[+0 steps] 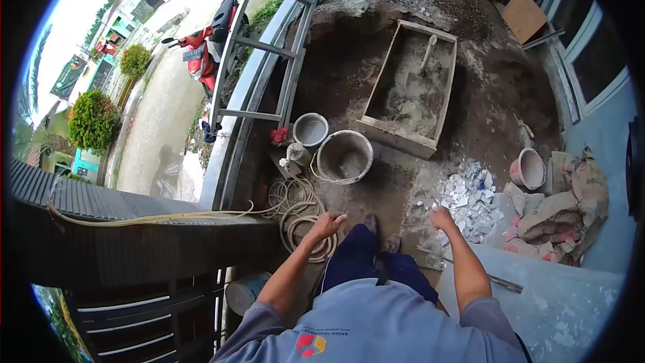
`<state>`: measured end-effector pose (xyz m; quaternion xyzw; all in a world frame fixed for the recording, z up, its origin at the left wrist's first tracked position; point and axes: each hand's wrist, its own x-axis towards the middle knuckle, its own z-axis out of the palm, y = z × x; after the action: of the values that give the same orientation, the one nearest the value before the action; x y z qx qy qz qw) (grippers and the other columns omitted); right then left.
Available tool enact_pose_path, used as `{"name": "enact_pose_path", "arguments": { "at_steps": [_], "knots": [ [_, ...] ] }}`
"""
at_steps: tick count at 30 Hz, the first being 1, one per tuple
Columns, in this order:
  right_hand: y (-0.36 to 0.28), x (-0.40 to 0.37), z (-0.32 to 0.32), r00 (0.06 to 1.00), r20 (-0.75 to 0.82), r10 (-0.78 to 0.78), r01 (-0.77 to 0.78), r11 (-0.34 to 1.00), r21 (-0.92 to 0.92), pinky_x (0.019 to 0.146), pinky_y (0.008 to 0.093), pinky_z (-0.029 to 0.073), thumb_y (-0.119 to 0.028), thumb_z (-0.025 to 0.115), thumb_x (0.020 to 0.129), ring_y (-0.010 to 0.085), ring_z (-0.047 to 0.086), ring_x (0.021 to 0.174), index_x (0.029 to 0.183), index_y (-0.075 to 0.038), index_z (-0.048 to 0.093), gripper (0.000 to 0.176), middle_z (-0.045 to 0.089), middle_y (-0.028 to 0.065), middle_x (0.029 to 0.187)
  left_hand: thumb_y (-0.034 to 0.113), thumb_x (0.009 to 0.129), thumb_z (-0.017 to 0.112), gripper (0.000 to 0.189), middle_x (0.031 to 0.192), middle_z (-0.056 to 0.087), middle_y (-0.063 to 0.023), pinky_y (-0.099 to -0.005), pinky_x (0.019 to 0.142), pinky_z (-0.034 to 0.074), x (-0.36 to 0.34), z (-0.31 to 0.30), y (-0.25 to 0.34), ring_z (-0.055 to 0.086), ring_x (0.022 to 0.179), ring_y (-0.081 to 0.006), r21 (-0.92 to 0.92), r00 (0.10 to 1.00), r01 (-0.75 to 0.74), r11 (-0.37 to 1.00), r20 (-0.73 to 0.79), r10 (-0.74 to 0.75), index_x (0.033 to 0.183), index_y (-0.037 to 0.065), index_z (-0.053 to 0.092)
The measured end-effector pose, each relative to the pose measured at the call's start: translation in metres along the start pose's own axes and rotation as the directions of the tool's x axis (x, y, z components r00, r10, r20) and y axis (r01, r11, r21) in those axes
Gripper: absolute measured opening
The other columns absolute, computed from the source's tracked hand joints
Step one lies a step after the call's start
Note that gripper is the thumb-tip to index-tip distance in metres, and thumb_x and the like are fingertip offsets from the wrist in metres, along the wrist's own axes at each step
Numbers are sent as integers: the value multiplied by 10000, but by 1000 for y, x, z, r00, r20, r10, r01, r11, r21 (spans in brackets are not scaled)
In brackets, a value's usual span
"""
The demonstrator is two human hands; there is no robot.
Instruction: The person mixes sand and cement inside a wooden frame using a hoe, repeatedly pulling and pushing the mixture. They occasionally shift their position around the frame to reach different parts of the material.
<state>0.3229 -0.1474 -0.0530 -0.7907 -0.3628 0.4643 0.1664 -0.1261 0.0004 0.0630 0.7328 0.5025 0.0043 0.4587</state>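
Note:
My left hand (327, 226) is held out over the coiled hose (310, 218), fingers curled with the thumb pointing out; nothing shows in it. On the right, my right hand (440, 218) is closed beside the heap of broken white pieces (468, 202); whether it holds anything is too small to tell. Ahead of my feet stands a large bucket (344, 156), with a smaller bucket of grey liquid (310, 130) behind it. A wooden mixing box (410, 94) holds wet grey mix and an upright handle (428, 54).
A metal ladder (262, 44) leans at the left near a low wall, with a red motorbike (205, 54) outside. At right are a small pink bucket (527, 169), crumpled sacks (561, 208) and a pale board (531, 296). A dark railing (134, 228) is at left.

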Motion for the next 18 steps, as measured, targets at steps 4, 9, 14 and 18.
{"name": "enact_pose_path", "arguments": {
  "at_steps": [4, 9, 14, 18],
  "knots": [
    [-102, 60, -39, 975, 41, -218, 221, 971, -92, 641, 445, 568, -282, 599, 932, 304, 687, 559, 843, 16, 730, 337, 700, 204, 702, 483, 1040, 586, 555, 833, 686, -288, -486, 781, 523, 30, -16, -1, 736, 846, -377, -66, 997, 74, 995, -23, -75, 1014, -54, 723],
    [-196, 136, -99, 982, -54, -183, 186, 981, 59, 564, 394, 553, -322, 686, 951, 227, 686, 547, 892, 9, 727, 339, 674, 153, 680, 509, 1037, 618, 576, 885, 747, -148, -370, 823, 541, 140, -59, 50, 694, 860, -207, -20, 993, 103, 995, 53, -102, 1102, -46, 756],
    [-299, 253, -211, 754, -424, -501, 483, 861, -159, 766, 513, 516, -358, 654, 945, 458, 678, 836, 891, 15, 695, 379, 682, 271, 864, 458, 1040, 633, 511, 989, 762, -214, -385, 888, 545, 252, -68, 112, 737, 980, -258, -52, 997, -61, 997, 53, 64, 1141, -30, 745],
    [-376, 353, -299, 631, -601, -490, 419, 868, -268, 952, 517, 529, -402, 637, 966, 456, 679, 1055, 1100, -18, 733, 418, 720, 235, 1147, 426, 1042, 640, 483, 1078, 768, -221, -393, 944, 537, 300, -69, 183, 740, 1081, -294, -117, 986, -120, 986, 100, 132, 1195, -24, 729]
  ]
}}
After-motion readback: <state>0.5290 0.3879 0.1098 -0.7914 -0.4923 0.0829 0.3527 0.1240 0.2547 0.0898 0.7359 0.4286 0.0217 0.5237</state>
